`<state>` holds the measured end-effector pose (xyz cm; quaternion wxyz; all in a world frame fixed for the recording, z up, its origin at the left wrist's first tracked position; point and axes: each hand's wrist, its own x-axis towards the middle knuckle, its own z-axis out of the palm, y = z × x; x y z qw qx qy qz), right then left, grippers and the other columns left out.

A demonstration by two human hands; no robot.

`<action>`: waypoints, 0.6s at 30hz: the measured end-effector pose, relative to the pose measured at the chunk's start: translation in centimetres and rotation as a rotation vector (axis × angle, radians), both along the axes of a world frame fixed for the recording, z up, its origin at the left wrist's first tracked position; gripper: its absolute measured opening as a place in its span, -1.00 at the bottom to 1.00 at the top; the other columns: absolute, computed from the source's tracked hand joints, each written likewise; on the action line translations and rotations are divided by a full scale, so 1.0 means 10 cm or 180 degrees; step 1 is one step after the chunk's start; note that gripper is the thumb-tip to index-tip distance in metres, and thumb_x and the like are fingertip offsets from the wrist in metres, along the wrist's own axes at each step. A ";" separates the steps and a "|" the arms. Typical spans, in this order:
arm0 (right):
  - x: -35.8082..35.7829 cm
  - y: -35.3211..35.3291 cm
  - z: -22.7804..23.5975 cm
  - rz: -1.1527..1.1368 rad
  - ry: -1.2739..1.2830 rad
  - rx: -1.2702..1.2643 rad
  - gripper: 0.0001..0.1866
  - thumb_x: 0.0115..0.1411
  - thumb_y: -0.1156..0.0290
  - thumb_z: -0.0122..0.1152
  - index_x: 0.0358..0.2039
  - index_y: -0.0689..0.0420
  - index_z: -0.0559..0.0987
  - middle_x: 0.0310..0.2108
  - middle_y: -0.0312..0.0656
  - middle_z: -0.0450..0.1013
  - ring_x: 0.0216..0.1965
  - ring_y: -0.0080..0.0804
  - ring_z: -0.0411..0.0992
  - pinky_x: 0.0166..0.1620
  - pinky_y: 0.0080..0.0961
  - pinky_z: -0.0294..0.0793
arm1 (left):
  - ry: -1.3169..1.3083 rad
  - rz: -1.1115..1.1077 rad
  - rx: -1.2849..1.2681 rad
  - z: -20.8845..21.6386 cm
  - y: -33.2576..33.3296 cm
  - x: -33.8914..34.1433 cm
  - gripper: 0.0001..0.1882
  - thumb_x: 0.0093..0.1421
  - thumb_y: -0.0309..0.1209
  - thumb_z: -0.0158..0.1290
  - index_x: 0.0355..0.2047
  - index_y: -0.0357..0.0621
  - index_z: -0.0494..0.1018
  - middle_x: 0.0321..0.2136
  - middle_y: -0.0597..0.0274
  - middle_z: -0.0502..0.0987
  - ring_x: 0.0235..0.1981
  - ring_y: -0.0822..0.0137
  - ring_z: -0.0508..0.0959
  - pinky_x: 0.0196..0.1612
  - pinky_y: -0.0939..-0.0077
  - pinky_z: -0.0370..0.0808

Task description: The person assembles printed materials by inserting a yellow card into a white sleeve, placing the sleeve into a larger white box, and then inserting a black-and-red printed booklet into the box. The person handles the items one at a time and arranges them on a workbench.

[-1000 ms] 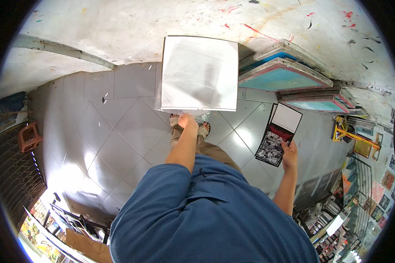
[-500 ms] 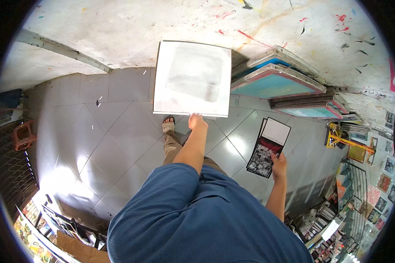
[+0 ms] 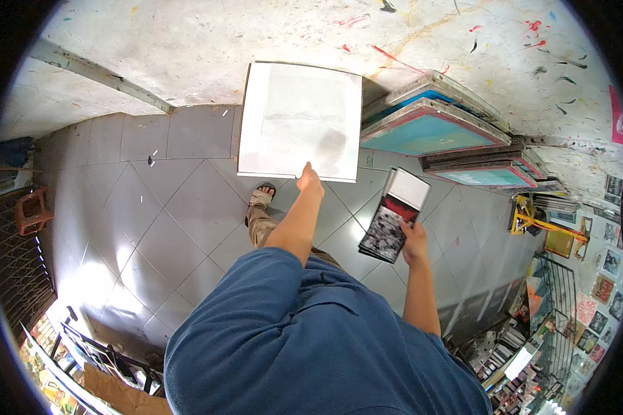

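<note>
A square white panel (image 3: 284,142) with faint grey smudges stands in front of me by the wall. My left hand (image 3: 310,180) is at its near edge, one finger or thumb extended over the white face and the other fingers curled at the rim. To the right, my right hand (image 3: 414,242) grips a small stack of printed sheets (image 3: 387,225). The top sheet carries a dark black-and-white picture, a red band and a pale blank part. These prints are held above the floor, apart from the panel.
Framed printing screens (image 3: 429,131) with teal mesh lean on the paint-splashed wall (image 3: 270,31) at right. A yellow metal frame (image 3: 533,218) stands farther right, near a wall of small pictures. An orange plastic stool (image 3: 33,211) is at far left. Grey tiles (image 3: 180,200) cover the floor.
My right hand has carried the prints left and toward the panel. A finger or thumb of my left hand now reaches onto the panel's face. The grey smudge looks paler and differently shaped.
</note>
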<state>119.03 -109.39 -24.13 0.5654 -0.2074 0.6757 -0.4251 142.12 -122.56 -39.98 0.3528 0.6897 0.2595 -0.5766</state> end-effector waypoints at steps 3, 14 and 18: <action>0.17 -0.32 -0.51 0.0175 -0.0154 0.0279 -0.73 0.13 0.60 0.00 -0.12 0.29 0.37 -0.17 -0.13 0.42 -0.16 -0.38 0.39 -0.04 -0.44 0.34 | -0.0305 -0.0624 0.0021 0.02 0.16 0.30 -0.42 0.04 -0.06 0.11 -0.06 -0.22 0.32 -0.14 0.09 0.43 -0.34 0.27 0.50 -0.36 0.31 0.33; 1.46 -2.20 -1.10 0.0557 -0.0288 -0.0387 -0.60 0.06 0.54 0.12 -0.06 0.29 0.32 -0.24 -0.10 0.44 -0.25 -0.42 0.42 -0.16 -0.48 0.38 | -0.0222 -0.1245 -0.0547 0.15 0.54 1.58 -0.68 0.08 -0.19 0.09 -0.28 -0.17 0.41 -0.50 0.26 0.45 -0.57 0.46 0.44 -0.56 0.64 0.25; 1.66 -2.51 -1.37 0.0859 0.0666 0.0041 -0.34 0.00 0.37 0.25 0.08 0.28 0.19 -0.23 -0.02 0.41 -0.21 -0.31 0.40 -0.16 -0.44 0.38 | -0.0636 -0.1217 -0.0675 0.14 0.38 1.88 -0.70 0.09 -0.23 0.08 -0.29 -0.20 0.41 -0.50 0.24 0.45 -0.58 0.44 0.44 -0.57 0.65 0.25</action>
